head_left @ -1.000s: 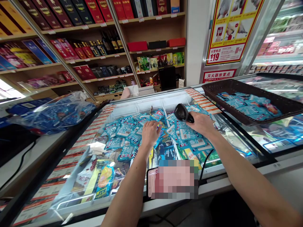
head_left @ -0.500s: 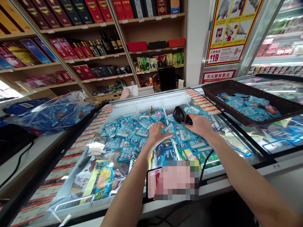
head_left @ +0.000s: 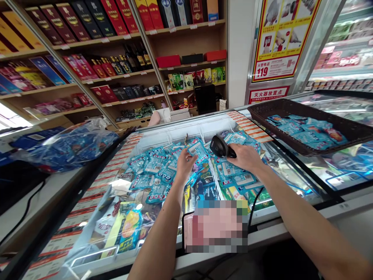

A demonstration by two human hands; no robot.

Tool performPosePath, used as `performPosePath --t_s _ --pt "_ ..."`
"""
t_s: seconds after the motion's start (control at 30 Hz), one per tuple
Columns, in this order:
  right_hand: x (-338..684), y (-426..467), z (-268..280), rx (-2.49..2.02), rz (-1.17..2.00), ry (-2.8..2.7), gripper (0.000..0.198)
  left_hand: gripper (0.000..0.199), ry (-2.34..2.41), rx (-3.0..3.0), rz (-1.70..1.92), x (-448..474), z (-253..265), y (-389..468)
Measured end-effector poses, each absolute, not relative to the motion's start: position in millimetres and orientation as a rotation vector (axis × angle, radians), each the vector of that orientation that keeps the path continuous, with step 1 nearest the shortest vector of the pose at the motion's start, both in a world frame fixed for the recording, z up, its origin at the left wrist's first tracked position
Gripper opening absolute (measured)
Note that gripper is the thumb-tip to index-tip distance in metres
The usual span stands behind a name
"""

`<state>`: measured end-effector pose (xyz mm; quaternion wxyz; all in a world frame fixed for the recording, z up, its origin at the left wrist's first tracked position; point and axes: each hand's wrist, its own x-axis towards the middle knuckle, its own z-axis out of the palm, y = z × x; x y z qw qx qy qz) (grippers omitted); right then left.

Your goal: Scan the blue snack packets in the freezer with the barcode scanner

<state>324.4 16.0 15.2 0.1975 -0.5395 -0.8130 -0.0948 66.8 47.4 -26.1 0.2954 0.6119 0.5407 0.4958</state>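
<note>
My left hand [head_left: 185,164] is closed on the edge of a blue snack packet [head_left: 198,150], whose pale label faces up. To its right, my right hand [head_left: 244,156] grips a black handheld barcode scanner [head_left: 219,146], its head turned left toward that packet. A black cable [head_left: 254,206] runs down below my right wrist. Many similar blue packets [head_left: 154,165] lie spread on the glass top around both hands. Through the glass under my hands, other coloured packages [head_left: 207,191] show inside the chest freezer.
A brown basket [head_left: 297,146] with more blue packets stands at right. At left lies a clear plastic bag [head_left: 72,146] full of blue packets. A phone [head_left: 189,231], partly blurred out, rests on the near edge. Shelves of boxes and bottles [head_left: 110,72] line the back.
My left hand has gone from spread over the packets to holding one, raised beside the scanner. The scanner has shifted slightly left and down in my right hand.
</note>
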Motion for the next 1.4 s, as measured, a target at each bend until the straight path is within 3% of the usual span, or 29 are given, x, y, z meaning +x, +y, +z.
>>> performPosePath --t_s 0.2,0.37,0.7,0.93,1.4 --pt "320.6 15.5 9.0 -1.304 -0.241 -2.342 0.035 0.031 1.469 1.661 1.397 67.5 -25.2 48.9" --pt "315.7 14.0 5.1 -1.172 -0.235 -2.402 0.035 0.043 1.462 1.611 1.440 68.9 -27.3 48.1" --pt "315.6 11.4 6.6 -1.168 -0.231 -2.390 0.036 0.040 1.513 1.542 1.475 76.5 -31.0 44.2" --pt "313.0 11.2 4.4 -1.160 -0.236 -2.397 0.037 0.023 1.528 1.520 1.488 75.1 -30.1 44.4" --pt "312.9 8.6 5.8 -1.152 -0.264 -2.402 0.038 0.022 1.701 1.772 1.551 75.2 -28.2 38.5"
